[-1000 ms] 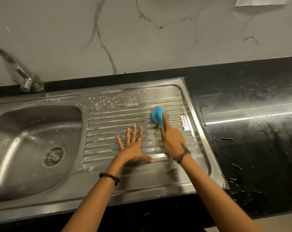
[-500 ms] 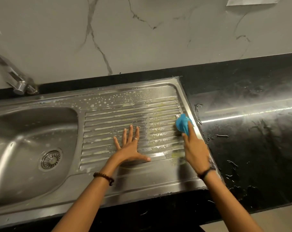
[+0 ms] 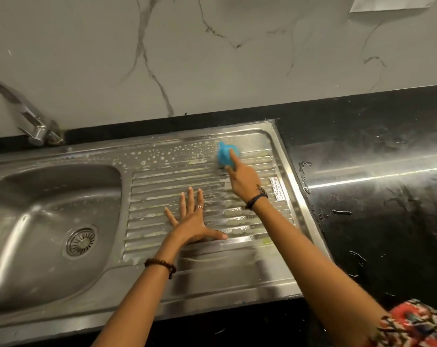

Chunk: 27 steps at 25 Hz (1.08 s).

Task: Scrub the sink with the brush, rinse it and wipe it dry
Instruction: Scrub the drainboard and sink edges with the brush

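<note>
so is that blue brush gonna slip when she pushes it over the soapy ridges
Probably a little: the blue brush sits on foamy, wet ribs of the drainboard. It looks small and light, and the right hand covers it with one finger on top, so control seems fine.

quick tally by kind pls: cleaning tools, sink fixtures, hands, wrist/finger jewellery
Cleaning tools: 1, blue brush in the right hand
Sink fixtures: 3, basin, tap, drain
Hands: 2, the left hand flat on the drainboard
Jewellery: 3, two bracelets, one ring
Total: 9
</note>
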Motion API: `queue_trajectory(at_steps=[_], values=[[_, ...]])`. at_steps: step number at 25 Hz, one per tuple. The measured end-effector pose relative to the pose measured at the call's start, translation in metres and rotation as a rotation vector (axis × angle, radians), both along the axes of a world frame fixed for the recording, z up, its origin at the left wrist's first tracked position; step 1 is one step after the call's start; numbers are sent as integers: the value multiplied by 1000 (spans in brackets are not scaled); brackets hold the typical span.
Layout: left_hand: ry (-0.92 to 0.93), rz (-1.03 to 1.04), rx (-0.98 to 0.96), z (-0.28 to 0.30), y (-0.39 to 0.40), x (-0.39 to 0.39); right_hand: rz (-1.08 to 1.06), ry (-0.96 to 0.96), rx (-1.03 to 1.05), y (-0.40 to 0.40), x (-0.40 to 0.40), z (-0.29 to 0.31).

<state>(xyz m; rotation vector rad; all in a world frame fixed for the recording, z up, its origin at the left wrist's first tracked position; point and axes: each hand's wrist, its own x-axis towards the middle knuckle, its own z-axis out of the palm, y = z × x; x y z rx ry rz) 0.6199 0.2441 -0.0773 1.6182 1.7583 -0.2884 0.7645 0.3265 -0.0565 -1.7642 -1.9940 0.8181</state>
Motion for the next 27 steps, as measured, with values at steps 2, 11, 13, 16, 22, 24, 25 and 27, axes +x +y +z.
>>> queue_trajectory(at_steps=[2, 11, 13, 16, 22, 24, 25, 27], values=[[0, -5, -4, -1, 0, 0, 92, 31, 16, 7, 15, 0], [24, 11, -9, 2, 0, 3, 86, 50, -20, -34, -12, -4], [19, 8, -3, 2, 0, 3, 128, -29, 18, -34, 9, -9], [-1, -9, 2, 4, -1, 1, -216, -125, 13, -25, 74, -6], [17, 11, 41, 7, -4, 4, 47, 19, -2, -87, -4, -4], [12, 18, 84, 7, -8, 4, 79, 8, 32, -90, 16, -7], [4, 18, 113, 6, -12, 4, -6, 29, 34, -83, 40, -5], [-2, 20, 165, 6, -21, 5, -238, 68, -12, -80, 85, 2]])
